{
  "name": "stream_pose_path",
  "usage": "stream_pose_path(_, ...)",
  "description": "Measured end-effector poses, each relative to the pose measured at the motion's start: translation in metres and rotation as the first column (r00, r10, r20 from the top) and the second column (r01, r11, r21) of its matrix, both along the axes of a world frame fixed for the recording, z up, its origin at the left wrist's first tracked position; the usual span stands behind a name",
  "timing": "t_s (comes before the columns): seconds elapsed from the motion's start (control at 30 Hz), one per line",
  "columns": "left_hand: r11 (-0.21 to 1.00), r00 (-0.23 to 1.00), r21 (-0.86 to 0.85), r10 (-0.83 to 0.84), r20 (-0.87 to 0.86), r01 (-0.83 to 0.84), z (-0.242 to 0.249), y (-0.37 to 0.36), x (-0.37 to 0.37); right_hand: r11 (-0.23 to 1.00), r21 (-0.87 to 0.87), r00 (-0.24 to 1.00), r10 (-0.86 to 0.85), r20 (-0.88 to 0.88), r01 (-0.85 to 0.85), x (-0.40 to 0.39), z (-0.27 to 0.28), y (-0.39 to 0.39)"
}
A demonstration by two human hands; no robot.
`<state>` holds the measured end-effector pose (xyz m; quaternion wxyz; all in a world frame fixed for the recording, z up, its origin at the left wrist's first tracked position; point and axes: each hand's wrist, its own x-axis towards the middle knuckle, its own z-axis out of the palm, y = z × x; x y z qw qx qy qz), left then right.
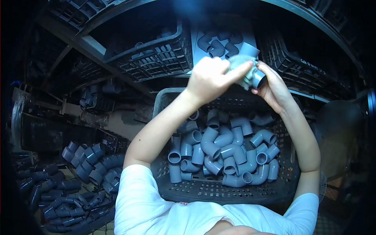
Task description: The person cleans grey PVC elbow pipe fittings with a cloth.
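Observation:
Above the far rim of the crate, my right hand (276, 91) is closed around a grey plastic pipe elbow (249, 50). One open end of the elbow points up and away, and the other shows dark beside my right fingers. My left hand (209, 78) grips a pale greenish cloth (239, 64) and presses it against the middle of the fitting, hiding that part. Below both hands, a black perforated crate (188, 192) holds many loose grey pipe elbows (233, 152) lying in mixed directions.
A white board (198, 58) at the back carries several dark elbows (217, 47). Black crates stand on the shelf at the left (156, 53) and right (293, 64). Piles of grey fittings (88, 156) lie low at the left. A metal shelf beam (313, 19) crosses overhead.

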<state>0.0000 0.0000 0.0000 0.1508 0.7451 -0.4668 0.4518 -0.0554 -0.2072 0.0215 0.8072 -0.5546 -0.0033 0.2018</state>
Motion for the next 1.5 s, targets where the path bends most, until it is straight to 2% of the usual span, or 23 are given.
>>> stream_pose_path(0.07,0.997,0.995,0.012,-0.076,0.062,0.076,-0.005,-0.009,-0.005,0.889,-0.146,0.901,-0.426,0.083,0.434,-0.007,0.010,0.017)
stream_pose_path(0.13,0.996,0.996,-0.052,-0.077,0.051,0.079,-0.006,-0.017,-0.001,0.899,-0.224,0.927,-0.367,0.080,0.376,-0.006,0.003,0.002)
stream_pose_path(0.2,0.995,0.999,-0.094,-0.041,-0.014,0.039,-0.001,-0.014,0.006,0.936,-0.293,0.981,-0.193,0.035,0.195,-0.004,-0.001,-0.007)
stream_pose_path(0.23,0.986,0.999,-0.162,-0.048,-0.024,0.043,-0.002,-0.014,0.013,0.937,-0.290,0.980,-0.194,0.033,0.195,-0.005,-0.001,-0.005)
stream_pose_path(0.3,0.980,0.993,-0.182,-0.097,-0.072,0.083,-0.007,-0.010,0.017,0.932,-0.344,0.993,-0.113,0.030,0.117,-0.008,0.005,0.002)
stream_pose_path(0.37,0.976,0.978,-0.162,-0.167,-0.123,0.146,-0.013,-0.010,0.011,0.931,-0.329,0.987,-0.155,0.043,0.161,-0.008,0.004,0.006)
stream_pose_path(0.43,0.989,0.977,-0.043,-0.148,-0.157,0.143,-0.013,-0.010,-0.003,0.897,-0.232,0.925,-0.376,0.047,0.377,-0.005,0.007,0.008)
stream_pose_path(0.5,0.991,0.984,-0.022,-0.133,-0.115,0.131,-0.007,-0.010,-0.003,0.905,-0.232,0.934,-0.352,0.062,0.357,-0.002,0.001,0.002)
stream_pose_path(0.57,0.979,0.976,-0.147,-0.163,-0.141,0.143,-0.006,-0.010,0.008,0.943,-0.293,0.988,-0.151,0.044,0.157,-0.003,-0.002,-0.002)
stream_pose_path(0.63,0.971,0.972,-0.214,-0.150,-0.178,0.110,-0.010,-0.009,0.011,0.935,-0.328,0.991,-0.125,0.043,0.132,-0.007,0.004,0.008)
stream_pose_path(0.7,0.963,0.952,-0.243,-0.181,-0.247,0.120,-0.013,-0.009,0.008,0.936,-0.281,0.975,-0.183,0.124,0.211,-0.007,-0.003,0.010)
stream_pose_path(0.73,0.966,0.946,-0.211,-0.200,-0.255,0.147,-0.014,-0.009,0.004,0.922,-0.242,0.953,-0.296,0.065,0.302,-0.008,0.000,0.011)
stream_pose_path(0.77,0.976,0.936,-0.141,-0.200,-0.291,0.164,-0.016,-0.010,-0.003,0.922,-0.242,0.953,-0.296,0.066,0.303,-0.006,0.000,0.012)
stream_pose_path(0.83,0.984,0.946,-0.001,-0.170,-0.277,0.177,-0.015,-0.015,-0.010,0.822,-0.242,0.856,-0.508,0.098,0.516,-0.003,0.001,0.013)
stream_pose_path(0.9,0.980,0.936,0.013,-0.188,-0.298,0.201,-0.013,-0.016,-0.007,0.852,-0.254,0.889,-0.442,0.117,0.457,-0.006,-0.004,0.008)
stream_pose_path(1.0,0.962,0.910,-0.221,-0.230,-0.344,0.160,-0.013,-0.019,0.005,0.892,-0.352,0.959,-0.258,0.113,0.282,-0.010,0.001,0.003)
stream_pose_path(1.03,0.962,0.910,-0.219,-0.234,-0.343,0.164,-0.016,-0.020,0.004,0.892,-0.351,0.958,-0.263,0.114,0.286,-0.012,0.001,0.005)
stream_pose_path(1.13,0.945,0.862,-0.228,-0.310,-0.400,0.233,-0.023,-0.027,-0.011,0.873,-0.169,0.889,-0.446,0.100,0.457,-0.013,0.001,0.015)
stream_pose_path(1.23,0.971,0.856,-0.033,-0.223,-0.466,0.236,-0.019,-0.029,-0.029,0.874,-0.182,0.892,-0.439,0.108,0.451,-0.007,-0.015,0.006)
stream_pose_path(1.3,0.972,0.872,-0.101,-0.236,-0.428,0.214,-0.016,-0.029,-0.020,0.883,-0.188,0.902,-0.419,0.100,0.431,-0.008,-0.016,0.007)
stream_pose_path(1.37,0.941,0.827,-0.267,-0.314,-0.466,0.207,-0.020,-0.030,-0.009,0.902,0.021,0.899,-0.432,0.080,0.431,-0.011,-0.007,0.017)
stream_pose_path(1.4,0.942,0.828,-0.266,-0.313,-0.465,0.206,-0.019,-0.029,-0.010,0.910,0.079,0.909,-0.412,0.062,0.407,-0.009,-0.006,0.016)
stream_pose_path(1.5,0.935,0.808,-0.250,-0.344,-0.479,0.251,-0.019,-0.031,-0.024,0.917,0.097,0.915,-0.394,0.087,0.386,-0.007,-0.005,0.012)
